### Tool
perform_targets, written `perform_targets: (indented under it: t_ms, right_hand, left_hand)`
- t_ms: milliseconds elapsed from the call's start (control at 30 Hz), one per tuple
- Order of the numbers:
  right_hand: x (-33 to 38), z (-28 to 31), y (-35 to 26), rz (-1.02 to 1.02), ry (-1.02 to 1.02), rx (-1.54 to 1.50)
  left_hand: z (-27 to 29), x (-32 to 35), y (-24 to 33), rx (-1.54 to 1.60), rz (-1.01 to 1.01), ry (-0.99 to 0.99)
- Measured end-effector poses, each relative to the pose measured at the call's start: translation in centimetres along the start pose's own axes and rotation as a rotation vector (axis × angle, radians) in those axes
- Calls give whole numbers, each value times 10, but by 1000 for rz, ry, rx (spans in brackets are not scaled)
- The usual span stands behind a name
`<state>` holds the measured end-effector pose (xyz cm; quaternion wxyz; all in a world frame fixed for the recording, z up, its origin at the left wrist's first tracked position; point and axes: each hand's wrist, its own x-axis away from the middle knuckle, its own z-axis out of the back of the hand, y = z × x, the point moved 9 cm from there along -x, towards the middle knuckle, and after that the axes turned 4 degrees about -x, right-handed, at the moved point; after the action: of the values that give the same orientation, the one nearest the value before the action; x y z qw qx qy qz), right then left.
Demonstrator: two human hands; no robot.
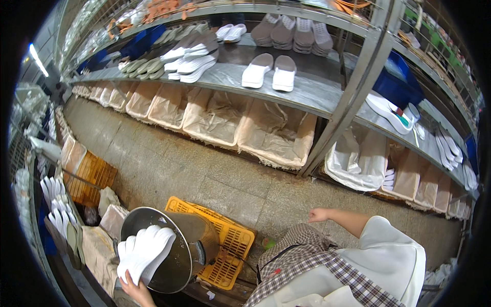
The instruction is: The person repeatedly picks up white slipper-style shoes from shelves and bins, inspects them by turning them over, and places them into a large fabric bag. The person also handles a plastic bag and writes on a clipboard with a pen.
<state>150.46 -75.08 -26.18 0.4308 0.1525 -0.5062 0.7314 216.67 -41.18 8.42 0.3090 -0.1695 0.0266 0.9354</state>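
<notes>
My left hand point(136, 292) grips the lower end of a fanned stack of white shoe soles point(146, 250). The soles are over the mouth of a large metal pot point(190, 256), covering part of its inside; whether they touch its rim I cannot tell. Away from my body, over the floor, my right hand point(319, 215) is loosely closed, with nothing visible in it. A plaid apron point(307, 261) shows at my front.
A yellow plastic crate point(232, 240) stands beside the pot. White clogs point(284, 74) and stacked soles point(192, 61) sit on the long metal shelf point(317, 92). Lined bins point(276, 135) stand beneath it. More white soles point(61, 207) are at the left, near an orange crate point(92, 179).
</notes>
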Motion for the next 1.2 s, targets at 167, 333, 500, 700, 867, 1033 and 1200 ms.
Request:
perform_targets:
  t_ms: [167,333,500,700,867,1033,1200]
  right_hand:
    - [0,-29,4,-27,-36,-144]
    - [19,-48,18,-43,-24,-144]
    - [77,-55,68,-50,175,-350]
    - [226,-102,201,-191,487,-496]
    - [373,-209,314,-342,669,-732]
    - [523,-340,369,-736,778,-1059]
    - [597,-443,366,-936,982,-1414]
  left_hand:
    - [82,-2,47,-144,-335,208]
    - [137,1,93,-326,-276,256]
    - [180,21,182,165,-230,197]
    - [190,105,363,291,-729,291]
    - [175,244,560,633,-942,18]
    - [194,451,766,743,-1305,-212]
    - [221,649,924,772,-1682,-166]
